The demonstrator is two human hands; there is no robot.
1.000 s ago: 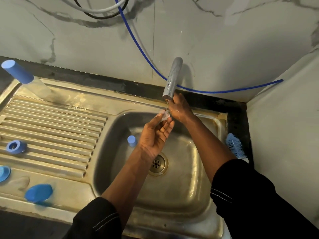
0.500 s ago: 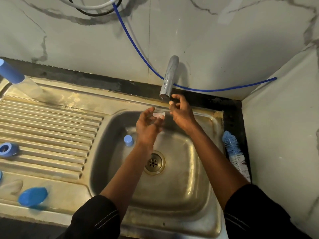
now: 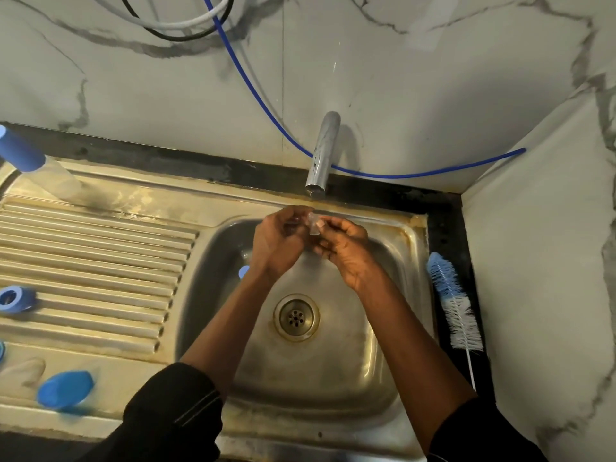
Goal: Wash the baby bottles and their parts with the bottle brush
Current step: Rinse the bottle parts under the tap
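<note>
Both hands are up at the back edge of the stainless steel sink basin (image 3: 366,378), right under the spout of the short chrome tap (image 3: 321,155). Between them is a small clear bottle part (image 3: 313,225). It's tiny and see-through, so I honestly can't tell which piece it is. The left hand (image 3: 278,243) has its fingers curled in around one side of it. The right hand (image 3: 346,253) pinches the other side with thumb and fingertips, so both grips are closed on that one part. Can't tell if water is coming out of the tap either.

The blue and white bristle bottle brush (image 3: 450,308) lies on the black counter (image 3: 446,211) strip along the sink's right edge. Its bristle end points to the back and its thin wire handle to the front, well apart from both hands.

Down in the basin, a small blue cap-like piece (image 3: 244,271) peeks out just beside the left wrist, left of the round drain (image 3: 296,316).

The rest sits on the ribbed steel drainboard (image 3: 100,255) on the left:
- A clear baby bottle with a blue cap (image 3: 23,153) is at the back left corner.
- A blue screw ring (image 3: 16,298) is at the left edge.
- A blue domed cap (image 3: 65,390) is near the front left corner.
- A blurry clear piece (image 3: 23,370) is just beside the domed cap.

A thin blue hose (image 3: 400,176) runs along the marble-look wall behind the tap.
</note>
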